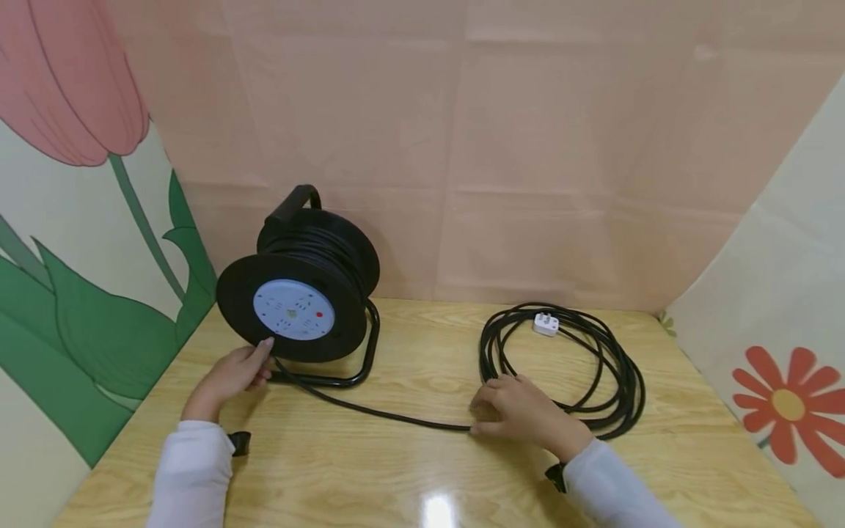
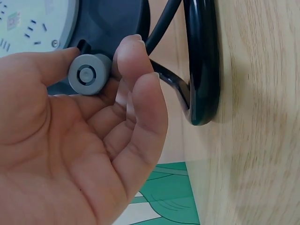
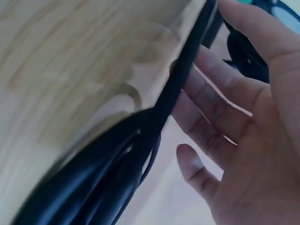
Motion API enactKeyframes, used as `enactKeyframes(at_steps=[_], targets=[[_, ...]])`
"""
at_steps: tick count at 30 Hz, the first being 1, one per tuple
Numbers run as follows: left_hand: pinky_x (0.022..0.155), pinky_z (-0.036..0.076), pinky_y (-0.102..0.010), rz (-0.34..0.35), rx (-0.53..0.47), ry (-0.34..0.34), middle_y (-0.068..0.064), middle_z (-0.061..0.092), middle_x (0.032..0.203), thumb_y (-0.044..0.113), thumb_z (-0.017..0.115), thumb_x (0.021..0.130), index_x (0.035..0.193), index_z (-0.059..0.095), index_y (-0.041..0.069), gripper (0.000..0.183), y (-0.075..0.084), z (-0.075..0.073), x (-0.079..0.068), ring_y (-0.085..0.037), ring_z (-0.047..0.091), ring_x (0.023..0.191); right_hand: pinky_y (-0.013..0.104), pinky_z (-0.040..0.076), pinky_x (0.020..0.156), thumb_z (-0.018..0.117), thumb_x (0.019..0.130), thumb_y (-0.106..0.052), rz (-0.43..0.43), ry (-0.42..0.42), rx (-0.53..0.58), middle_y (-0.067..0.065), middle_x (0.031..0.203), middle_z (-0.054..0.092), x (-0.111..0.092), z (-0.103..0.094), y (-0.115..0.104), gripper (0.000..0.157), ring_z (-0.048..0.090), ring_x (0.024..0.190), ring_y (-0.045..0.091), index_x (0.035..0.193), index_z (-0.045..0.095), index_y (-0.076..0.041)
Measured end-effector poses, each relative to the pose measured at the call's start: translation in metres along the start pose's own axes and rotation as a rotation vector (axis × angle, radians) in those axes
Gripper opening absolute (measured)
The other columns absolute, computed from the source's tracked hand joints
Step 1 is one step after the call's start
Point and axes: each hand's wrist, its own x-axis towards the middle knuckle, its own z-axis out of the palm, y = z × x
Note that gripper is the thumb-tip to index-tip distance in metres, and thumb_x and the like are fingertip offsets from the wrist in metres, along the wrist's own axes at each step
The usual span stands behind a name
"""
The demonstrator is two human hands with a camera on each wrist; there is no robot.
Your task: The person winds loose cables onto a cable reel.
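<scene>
A black cable reel [image 1: 305, 279] with a pale socket face stands on its tube frame at the left. My left hand [image 1: 239, 370] is at the lower edge of its front disc. The left wrist view shows the thumb and a finger pinching a grey knob [image 2: 86, 75] on that disc; the other fingers are curved. From the reel a black cable [image 1: 389, 418] runs right across the table to my right hand [image 1: 518, 411]. Seen in the right wrist view, the fingers are bent behind the cable [image 3: 180, 75] with the thumb near it. Beside this hand lies a loose coil [image 1: 627, 374] of the cable.
A white three-pin plug [image 1: 546, 324] lies on the coil's far side. The wooden table [image 1: 370, 477] meets a pink sheet [image 1: 528, 147] at the back. Printed flower panels stand at both sides. The reel's tube frame [image 1: 372, 345] rests on the tabletop.
</scene>
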Motion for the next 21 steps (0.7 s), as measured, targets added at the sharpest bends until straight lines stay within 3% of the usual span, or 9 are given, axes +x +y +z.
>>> enactKeyframes(at_steps=[3, 6, 9, 12, 16, 21], targets=[[0.066, 0.054, -0.034, -0.003, 0.006, 0.001, -0.011, 0.064, 0.085, 0.042, 0.032, 0.11, 0.111, 0.059, -0.015, 0.063, 0.001, 0.0, -0.001, -0.021, 0.063, 0.076, 0.049, 0.047, 0.085, 0.076, 0.085, -0.053, -0.015, -0.044, 0.002, -0.013, 0.093, 0.063, 0.005, 0.002, -0.001, 0.031, 0.06, 0.09, 0.013, 0.095, 0.071, -0.024], [0.067, 0.054, -0.035, -0.002, 0.002, 0.004, -0.01, 0.064, 0.084, 0.041, 0.032, 0.11, 0.109, 0.059, -0.015, 0.062, 0.0, 0.001, 0.0, -0.02, 0.063, 0.075, 0.041, 0.043, 0.076, 0.078, 0.085, -0.045, -0.028, -0.088, 0.028, -0.018, 0.081, 0.056, 0.006, 0.003, -0.003, 0.021, 0.052, 0.077, 0.005, 0.084, 0.066, -0.029], [0.066, 0.054, -0.035, 0.001, 0.002, 0.008, -0.01, 0.063, 0.083, 0.041, 0.032, 0.11, 0.107, 0.059, -0.014, 0.061, 0.0, 0.002, 0.001, -0.019, 0.062, 0.074, 0.035, 0.036, 0.069, 0.075, 0.09, -0.041, -0.041, -0.116, 0.067, -0.02, 0.07, 0.048, 0.006, 0.002, -0.003, 0.022, 0.044, 0.065, 0.0, 0.079, 0.059, -0.031], [0.064, 0.053, -0.034, -0.002, 0.006, 0.018, -0.008, 0.062, 0.08, 0.041, 0.033, 0.11, 0.101, 0.059, -0.011, 0.059, -0.001, 0.004, 0.002, -0.018, 0.061, 0.071, 0.029, 0.036, 0.061, 0.067, 0.096, -0.042, -0.014, -0.067, 0.09, -0.02, 0.064, 0.045, 0.005, 0.0, 0.0, 0.021, 0.04, 0.056, 0.0, 0.083, 0.056, -0.03], [0.061, 0.051, -0.032, -0.016, 0.028, 0.036, -0.007, 0.059, 0.073, 0.043, 0.036, 0.108, 0.087, 0.057, -0.004, 0.056, -0.003, 0.006, 0.004, -0.017, 0.059, 0.066, 0.026, 0.038, 0.05, 0.058, 0.101, -0.044, 0.082, 0.056, 0.075, -0.017, 0.057, 0.043, 0.004, -0.005, 0.008, 0.022, 0.041, 0.05, 0.002, 0.086, 0.056, -0.029], [0.059, 0.052, -0.033, -0.021, 0.003, 0.036, -0.006, 0.054, 0.069, 0.044, 0.037, 0.108, 0.084, 0.054, 0.0, 0.054, -0.007, 0.009, 0.007, -0.017, 0.058, 0.062, 0.034, 0.046, 0.055, 0.055, 0.103, -0.044, 0.191, 0.096, 0.022, -0.014, 0.063, 0.053, 0.004, -0.009, 0.018, 0.023, 0.053, 0.057, 0.006, 0.093, 0.065, -0.025]])
